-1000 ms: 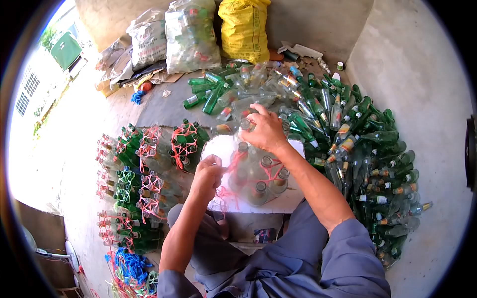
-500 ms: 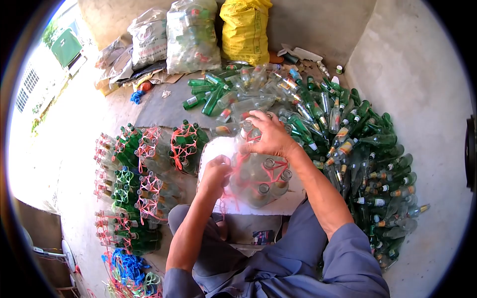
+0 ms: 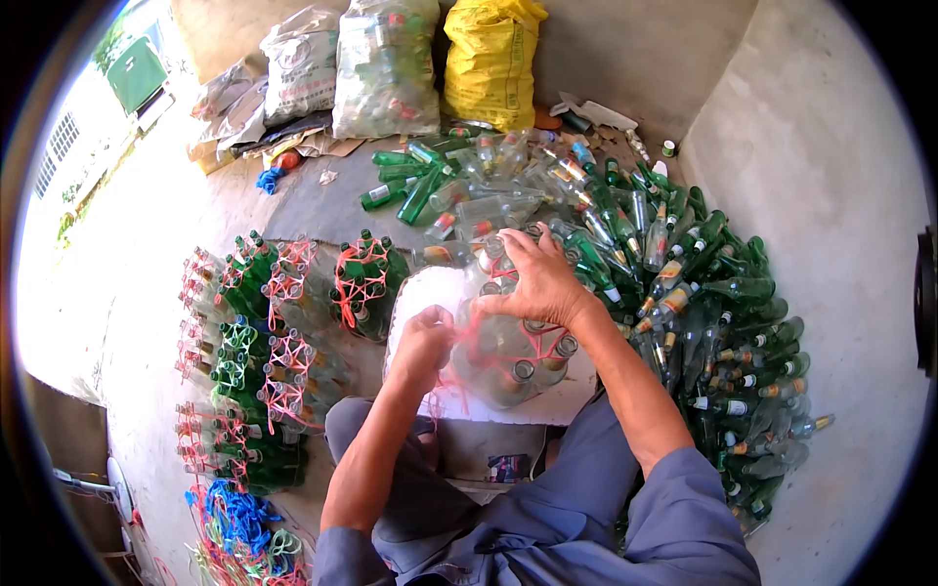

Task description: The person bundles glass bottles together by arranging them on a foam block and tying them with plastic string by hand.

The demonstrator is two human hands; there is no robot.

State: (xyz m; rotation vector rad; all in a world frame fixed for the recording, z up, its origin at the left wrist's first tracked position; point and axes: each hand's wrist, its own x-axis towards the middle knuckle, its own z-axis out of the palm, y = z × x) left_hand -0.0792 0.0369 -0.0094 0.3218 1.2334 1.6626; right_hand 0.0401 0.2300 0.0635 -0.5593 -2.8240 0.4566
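A cluster of clear glass bottles (image 3: 500,376) stands upright on a white board (image 3: 418,293) in front of me. Pink plastic twine (image 3: 471,337) is strung round the bottle necks, with loose ends hanging at the near left side. My left hand (image 3: 424,344) is closed at the cluster's left edge, pinching the twine. Over the far necks reaches my right hand (image 3: 545,281), its fingers bent round the bottle tops and its thumb pressed near the twine. The fingertips are partly hidden among the necks.
Tied bottle bundles (image 3: 293,376) stand in rows to the left. Loose green and clear bottles (image 3: 743,288) are heaped from the far side round to the right. Blue twine (image 3: 244,523) lies at lower left. Filled sacks, one yellow (image 3: 493,68), line the back wall.
The view has shifted slightly. My right thumb and fingers have moved a little over the necks; my left hand keeps its pinch on the twine beside the bottles.
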